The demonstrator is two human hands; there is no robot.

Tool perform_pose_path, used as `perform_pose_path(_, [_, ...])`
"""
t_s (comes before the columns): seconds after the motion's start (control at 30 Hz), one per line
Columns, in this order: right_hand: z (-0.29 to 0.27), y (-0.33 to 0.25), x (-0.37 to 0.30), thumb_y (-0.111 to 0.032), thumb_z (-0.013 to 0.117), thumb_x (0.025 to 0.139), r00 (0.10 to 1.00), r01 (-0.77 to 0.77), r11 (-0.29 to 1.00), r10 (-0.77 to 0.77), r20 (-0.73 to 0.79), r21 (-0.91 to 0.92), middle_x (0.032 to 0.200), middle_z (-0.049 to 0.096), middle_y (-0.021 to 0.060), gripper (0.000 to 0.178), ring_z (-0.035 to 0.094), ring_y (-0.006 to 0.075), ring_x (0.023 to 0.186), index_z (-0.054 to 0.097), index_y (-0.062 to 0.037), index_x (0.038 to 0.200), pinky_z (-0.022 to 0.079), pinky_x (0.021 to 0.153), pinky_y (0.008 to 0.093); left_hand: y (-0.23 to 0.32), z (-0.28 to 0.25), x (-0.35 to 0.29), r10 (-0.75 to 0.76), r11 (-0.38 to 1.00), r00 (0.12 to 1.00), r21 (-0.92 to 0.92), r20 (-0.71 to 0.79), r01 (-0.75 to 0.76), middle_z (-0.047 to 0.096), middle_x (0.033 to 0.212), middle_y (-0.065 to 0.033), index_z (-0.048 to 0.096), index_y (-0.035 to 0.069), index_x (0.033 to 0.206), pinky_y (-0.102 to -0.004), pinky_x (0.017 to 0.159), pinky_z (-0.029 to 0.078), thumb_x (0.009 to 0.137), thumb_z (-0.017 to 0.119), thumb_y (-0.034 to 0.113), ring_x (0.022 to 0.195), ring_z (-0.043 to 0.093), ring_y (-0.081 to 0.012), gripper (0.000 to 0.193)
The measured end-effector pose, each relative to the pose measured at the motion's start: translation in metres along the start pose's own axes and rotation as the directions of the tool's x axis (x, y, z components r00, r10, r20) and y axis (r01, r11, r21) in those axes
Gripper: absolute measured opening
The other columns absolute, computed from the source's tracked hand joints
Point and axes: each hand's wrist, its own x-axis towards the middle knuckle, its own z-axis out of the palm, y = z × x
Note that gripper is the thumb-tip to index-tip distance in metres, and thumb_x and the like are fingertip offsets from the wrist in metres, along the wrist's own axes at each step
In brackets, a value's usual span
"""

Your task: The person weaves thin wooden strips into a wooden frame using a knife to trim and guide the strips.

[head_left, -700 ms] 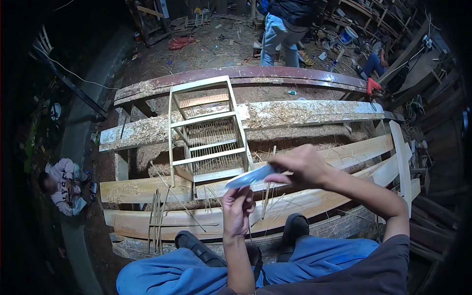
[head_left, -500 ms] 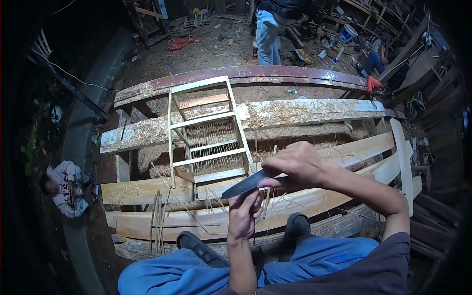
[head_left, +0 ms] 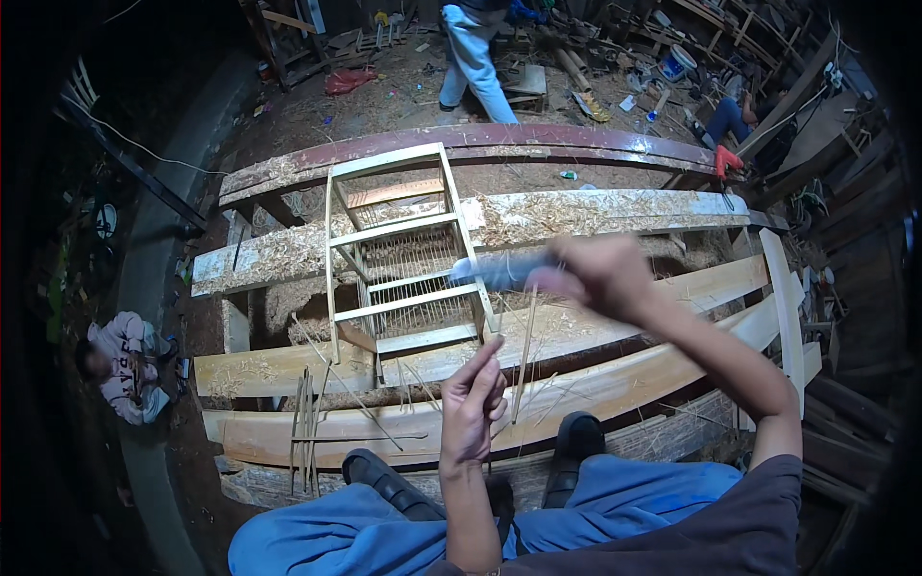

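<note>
- Knife (head_left: 501,272): blurred, raised over the right edge of the wooden frame (head_left: 405,302), blade pointing left.
- Right hand (head_left: 605,278): closed around the knife.
- Left hand (head_left: 471,408): thumb and forefinger pinched near the frame's near right corner; cannot tell whether they grip anything.
- Thin sticks (head_left: 303,418): lying across the near plank (head_left: 595,382), toward its left end.

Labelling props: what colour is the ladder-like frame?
The ladder-like frame is pale cream-yellow; it shows best in the head view.
</note>
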Motion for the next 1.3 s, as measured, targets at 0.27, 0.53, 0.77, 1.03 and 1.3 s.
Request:
perform_pose_path(0.27, [-0.011, -0.018, -0.014, -0.043, 0.062, 0.092, 0.99, -0.102, 0.986, 0.089, 0.106, 0.13, 0.052, 0.056, 0.0036, 0.035, 0.051, 0.0169, 0.038, 0.061, -0.0091, 0.085, 0.035, 0.037, 0.0312, 0.008, -0.007, -0.002, 0.014, 0.998, 1.0, -0.063, 0.004, -0.014, 0.034, 0.068, 0.0079, 0.05, 0.006, 0.139, -0.0173, 0.044, 0.021, 0.099, 0.054, 0.011, 0.054, 0.027, -0.001, 0.041])
perform_pose_path(0.53, [-0.004, -0.053, -0.012, -0.051, 0.063, 0.089, 0.954, 0.102, 0.964, -0.165, 0.25, 0.247, 0.052, 0.055, 0.0014, 0.038, 0.052, 0.0172, 0.04, 0.061, -0.0133, 0.084, 0.038, 0.038, 0.0315, -0.004, 0.0, -0.012, -0.098, 0.971, 0.989, -0.208, 0.107, 0.119, 0.034, 0.07, 0.0057, 0.045, 0.011, 0.142, -0.0176, 0.044, 0.021, 0.099, 0.051, 0.01, 0.054, 0.028, -0.0028, 0.043])
perform_pose_path(0.77, [-0.012, 0.011, 0.007, -0.042, 0.064, 0.091, 0.972, -0.216, 0.972, 0.205, 0.111, 0.094, 0.057, 0.063, 0.0024, 0.031, 0.057, 0.0132, 0.043, 0.066, -0.0107, 0.087, 0.041, 0.04, 0.0285, 0.003, -0.007, -0.011, -0.056, 0.976, 0.985, -0.197, 0.161, 0.088, 0.031, 0.068, 0.0058, 0.045, 0.009, 0.143, -0.0173, 0.041, 0.02, 0.1, 0.051, 0.011, 0.052, 0.025, -0.0028, 0.044])
perform_pose_path(1.03, [-0.01, -0.023, -0.01, -0.04, 0.067, 0.089, 0.982, -0.126, 0.969, 0.091, 0.168, 0.212, 0.06, 0.064, 0.007, 0.032, 0.06, 0.0178, 0.045, 0.064, -0.0078, 0.089, 0.044, 0.042, 0.0317, 0.005, -0.005, -0.003, -0.001, 0.991, 0.998, -0.137, 0.057, 0.009, 0.03, 0.068, 0.0066, 0.043, 0.008, 0.144, -0.0167, 0.043, 0.02, 0.099, 0.051, 0.01, 0.053, 0.025, -0.0023, 0.045])
perform_pose_path(1.3, [0.017, -0.053, -0.01, -0.044, 0.06, 0.092, 0.955, 0.076, 0.946, -0.159, 0.249, 0.316, 0.06, 0.057, 0.0069, 0.037, 0.06, 0.0244, 0.05, 0.055, -0.0074, 0.096, 0.043, 0.043, 0.0362, -0.005, -0.009, -0.001, 0.109, 0.994, 0.994, 0.03, -0.014, -0.108, 0.054, 0.074, -0.0003, 0.06, 0.0, 0.107, -0.0192, 0.046, 0.028, 0.094, 0.052, 0.004, 0.055, 0.039, -0.0034, 0.015])
